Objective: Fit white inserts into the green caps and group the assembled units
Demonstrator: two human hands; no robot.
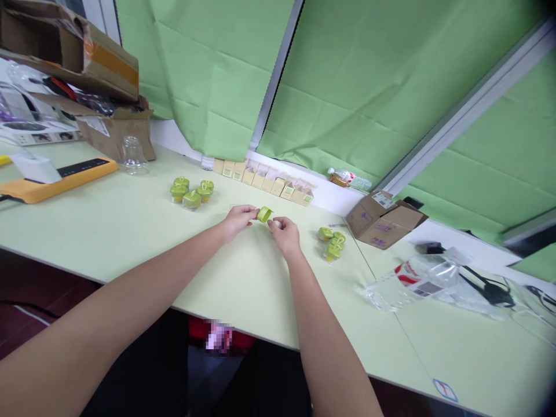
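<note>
With the clock centred on the person's two hands, a green curtain (369,87) fills the view from 11 to 2 o'clock, above a pale tabletop (243,289) that stretches right across. Large cartons (102,130) are stacked at 10 o'clock, and another box (377,223) leans at 3. A big clear bottle (408,284) lies on its side farther out at 4, and an orange device (93,172) sits out near 9. Small tan packs (260,179) form a row at 12 o'clock. Jars (191,200) with green lids are grouped between 9 and 10, with a second group nearer the hands at 4. The left hand (240,220) is nearly closed, thumb and fingers pinching a cap (264,215) by its side; the right hand (285,234), also narrow, pinches a pale piece (277,224) too small to identify. The green, hollow cap is at the centre, held above the tabletop, its opening towards the right hand; whether that hand touches it cannot be told. It looks light, smooth and fairly stiff, probably thin plastic: slightly slippery, best gripped gently by opposite walls, leaving the rim free.
</note>
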